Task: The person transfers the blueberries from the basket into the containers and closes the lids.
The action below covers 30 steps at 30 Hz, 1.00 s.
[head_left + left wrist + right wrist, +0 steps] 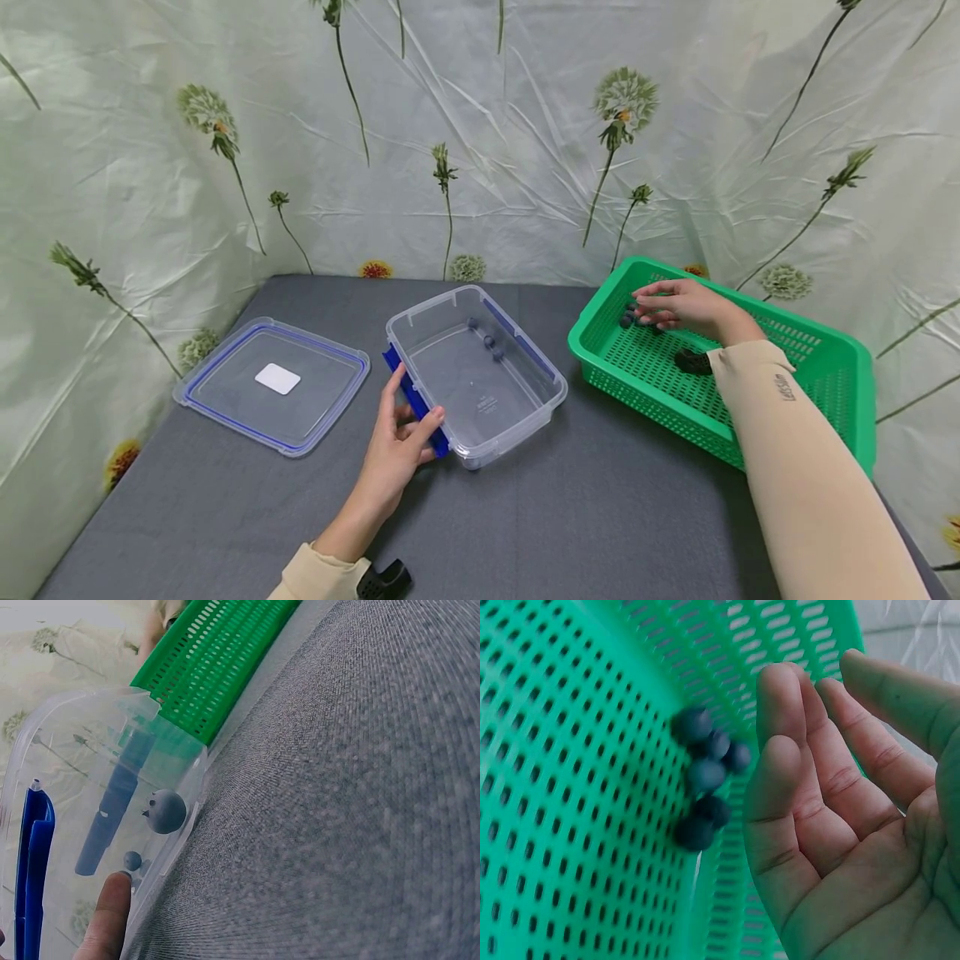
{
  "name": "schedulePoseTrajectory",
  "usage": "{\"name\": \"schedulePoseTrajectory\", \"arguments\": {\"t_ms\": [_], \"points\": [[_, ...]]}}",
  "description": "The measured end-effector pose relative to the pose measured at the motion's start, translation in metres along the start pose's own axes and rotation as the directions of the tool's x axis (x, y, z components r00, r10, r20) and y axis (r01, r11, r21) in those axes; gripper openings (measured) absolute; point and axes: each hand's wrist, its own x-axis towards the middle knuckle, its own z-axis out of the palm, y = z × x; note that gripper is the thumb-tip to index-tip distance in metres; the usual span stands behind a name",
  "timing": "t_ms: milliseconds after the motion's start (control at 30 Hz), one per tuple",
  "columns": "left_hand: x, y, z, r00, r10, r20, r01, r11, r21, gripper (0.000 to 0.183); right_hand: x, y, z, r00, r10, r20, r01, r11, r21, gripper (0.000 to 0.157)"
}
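Note:
My left hand (397,446) holds the near left side of a clear plastic food container (480,433) by its blue latch flap (416,400). The container stands without its lid, and a few blueberries (489,342) lie along its far right side. In the left wrist view a large blueberry (165,811) shows through the clear wall, near a fingertip. Over the left part of a green basket (637,392) is my right hand (693,308), its fingers loosely bent and nothing seen between them. Several blueberries (705,774) sit in the basket beside the fingers.
The container's clear lid (247,408), with a blue seal and a white label (277,378), lies flat on the grey cloth (525,533) at the left. A flower-print curtain (510,217) hangs behind the table. The basket's raised rim surrounds the right hand.

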Motion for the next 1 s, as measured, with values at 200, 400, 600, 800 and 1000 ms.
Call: {"name": "schedulePoseTrajectory", "arguments": {"t_ms": [200,400,600,800,1000], "points": [[0.0,0.0,0.0,1.0,0.002,0.001,-0.002,1.0,-0.001,0.089,-0.005,0.014,-0.006,0.999,0.037,-0.012,-0.037,0.999,0.019,0.06],[-0.001,-0.001,-0.001,1.0,-0.002,-0.003,0.002,1.0,-0.007,0.089,-0.01,0.025,-0.01,0.997,0.076,-0.006,-0.076,0.997,0.016,0.057],[-0.001,-0.001,-0.001,1.0,0.002,-0.006,-0.002,1.0,0.006,0.089,-0.011,0.037,-0.015,0.992,0.123,-0.02,-0.124,0.992,-0.039,0.059],[-0.002,0.0,-0.001,1.0,0.005,0.001,-0.005,1.0,0.023,0.089,-0.011,0.045,-0.014,0.99,0.142,0.014,-0.141,0.989,-0.044,0.062],[-0.001,0.0,-0.001,1.0,-0.005,-0.003,0.005,1.0,0.024,0.088,-0.01,0.048,-0.014,0.987,0.159,0.034,-0.159,0.987,-0.011,0.065]]}}
